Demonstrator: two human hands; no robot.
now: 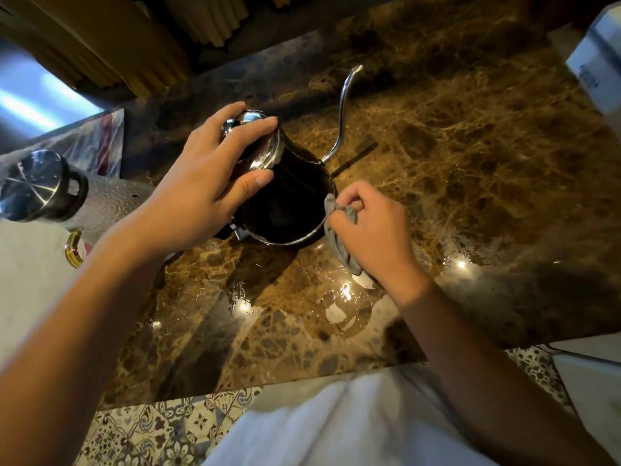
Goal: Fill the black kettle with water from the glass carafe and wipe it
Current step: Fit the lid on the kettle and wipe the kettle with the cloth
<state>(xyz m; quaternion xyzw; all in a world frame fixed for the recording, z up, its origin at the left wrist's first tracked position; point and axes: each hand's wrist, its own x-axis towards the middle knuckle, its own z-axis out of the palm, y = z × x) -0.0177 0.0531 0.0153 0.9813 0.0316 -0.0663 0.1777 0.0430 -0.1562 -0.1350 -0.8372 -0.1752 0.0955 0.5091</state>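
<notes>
Head view, marble counter point(453, 169). Item: black kettle point(289, 203), upright near the counter's middle, thin gooseneck spout point(342, 109) pointing away. Left hand point(205, 183): fingers curled over the shiny lid point(258, 142), gripping it. Right hand point(373, 230): fingers clenched round a grey cloth point(336, 237), pressed against the kettle's right side. Glass carafe point(346, 314): near edge, beside the right wrist.

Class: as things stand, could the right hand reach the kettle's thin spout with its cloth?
Probably yes. The right hand grips the cloth against the kettle, and bare countertop lies between it and the spout.
</notes>
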